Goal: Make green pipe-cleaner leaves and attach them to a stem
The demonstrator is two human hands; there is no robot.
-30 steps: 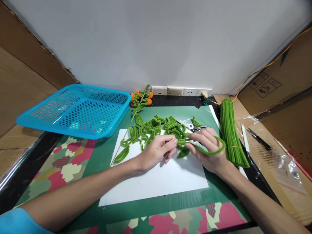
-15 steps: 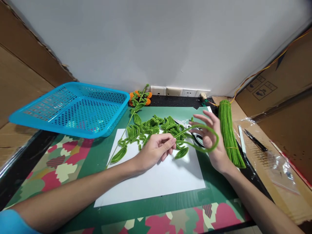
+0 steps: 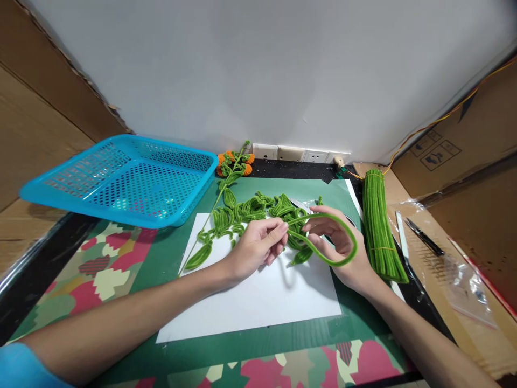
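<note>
A green pipe cleaner [image 3: 352, 237] is bent into a long loop above the white paper [image 3: 250, 307]. My left hand [image 3: 260, 242] pinches its ends together between thumb and fingers. My right hand [image 3: 343, 248] is behind the rounded end of the loop, fingers curved and apart, with thumb and fingertips not meeting. Just beyond the hands lies a pile of green pipe-cleaner leaves [image 3: 252, 207]. Scissors [image 3: 299, 203] lie behind my right hand, mostly hidden by it.
At the left stands a blue perforated basket [image 3: 177, 213]. A green leafy stem [image 3: 214, 207] lies near orange flowers [image 3: 248, 170]. To the right are a bundle of green pipe cleaners [image 3: 379, 226], a black pointed tool [image 3: 424, 235] and a clear plastic bag [image 3: 470, 291]. Power sockets [image 3: 315, 156] line the wall.
My right hand has moved slightly left and down, its raised fingers curling forward toward the loop. The loop now shows a wider opening. My left hand keeps its pinch in nearly the same place.
</note>
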